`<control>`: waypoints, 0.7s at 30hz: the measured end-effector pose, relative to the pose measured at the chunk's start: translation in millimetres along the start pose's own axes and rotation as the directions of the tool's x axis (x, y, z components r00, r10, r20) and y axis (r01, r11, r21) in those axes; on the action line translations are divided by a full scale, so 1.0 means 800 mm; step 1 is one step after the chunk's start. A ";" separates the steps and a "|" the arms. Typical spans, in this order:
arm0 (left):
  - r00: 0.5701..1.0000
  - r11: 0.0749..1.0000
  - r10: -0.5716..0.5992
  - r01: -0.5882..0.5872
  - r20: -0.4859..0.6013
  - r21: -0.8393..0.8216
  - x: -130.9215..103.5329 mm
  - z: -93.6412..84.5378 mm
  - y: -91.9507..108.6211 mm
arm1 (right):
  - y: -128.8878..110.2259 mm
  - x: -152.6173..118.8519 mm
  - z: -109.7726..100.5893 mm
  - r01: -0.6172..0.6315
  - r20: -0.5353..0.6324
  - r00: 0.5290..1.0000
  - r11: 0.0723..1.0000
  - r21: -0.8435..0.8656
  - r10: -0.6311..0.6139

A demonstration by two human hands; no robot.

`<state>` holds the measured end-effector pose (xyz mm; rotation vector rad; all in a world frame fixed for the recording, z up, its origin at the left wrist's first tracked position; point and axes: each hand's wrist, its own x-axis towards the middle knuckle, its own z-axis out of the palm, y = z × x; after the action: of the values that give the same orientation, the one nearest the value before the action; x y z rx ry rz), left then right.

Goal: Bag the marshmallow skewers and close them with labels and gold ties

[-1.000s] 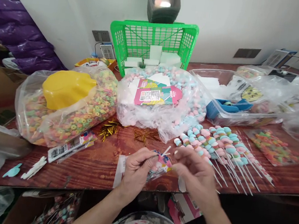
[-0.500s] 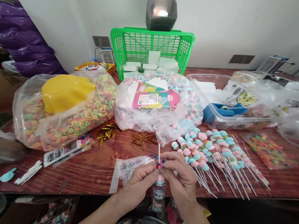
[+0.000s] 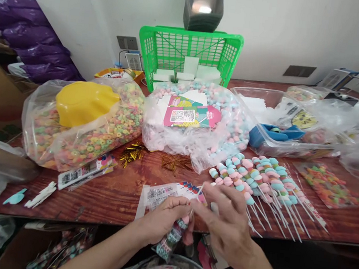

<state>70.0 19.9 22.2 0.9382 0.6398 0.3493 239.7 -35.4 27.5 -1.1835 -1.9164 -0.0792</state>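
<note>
My left hand (image 3: 163,219) is closed around the gathered neck of a clear bag of pink and blue marshmallows on a stick (image 3: 172,237). The bag hangs tilted below my fingers, its lower end toward my lap. Beside the neck is my right hand (image 3: 226,222), fingers bent, with thumb and forefinger brought in close to it; blur hides what is pinched there. The white stick pokes up by the right fingertips. Behind the hands, flat printed bags (image 3: 161,196) lie on the table. Unwrapped marshmallow skewers (image 3: 259,176) are piled to the right.
Bags of ring candy (image 3: 101,138) and marshmallows (image 3: 232,123) stand behind, near a green basket (image 3: 191,34). Gold twist ties (image 3: 131,154) lie on the table (image 3: 94,202). A clear tub (image 3: 307,147) with a blue scoop (image 3: 275,134) is at right. Below the edge is a box of skewers (image 3: 59,250).
The bagged skewer has gone from upright to tilted, its bottom swinging left. My right hand has shifted slightly right and turned at the neck. The camera view has shifted a little.
</note>
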 end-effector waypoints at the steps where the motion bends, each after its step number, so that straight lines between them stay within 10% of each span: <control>1: 0.997 0.998 -0.059 0.061 0.049 -0.029 -0.002 -0.002 -0.002 | 0.001 0.000 -0.007 0.135 0.106 0.986 0.989 -0.066 -0.128; 5: 0.934 0.962 -0.271 0.271 0.235 0.031 -0.010 -0.015 -0.009 | 0.000 -0.002 -0.019 0.337 0.344 0.889 0.940 -0.050 -0.300; 11: 0.936 0.880 -0.260 0.128 0.237 0.458 -0.027 -0.028 -0.005 | -0.012 -0.016 -0.003 0.121 0.491 0.859 0.990 0.076 -0.143; 17: 0.983 0.135 0.087 -0.172 0.161 0.976 -0.051 -0.012 -0.001 | -0.012 -0.019 0.019 -0.407 0.638 0.735 0.902 0.143 0.231; 21: 0.989 0.190 0.146 -0.067 0.040 0.980 -0.055 -0.021 -0.008 | 0.012 -0.010 0.018 -0.230 0.541 0.830 0.967 0.106 0.138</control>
<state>25.5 3.0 25.2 2.2944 0.8641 0.0186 239.3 -29.5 9.9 -1.3654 -2.2072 0.5630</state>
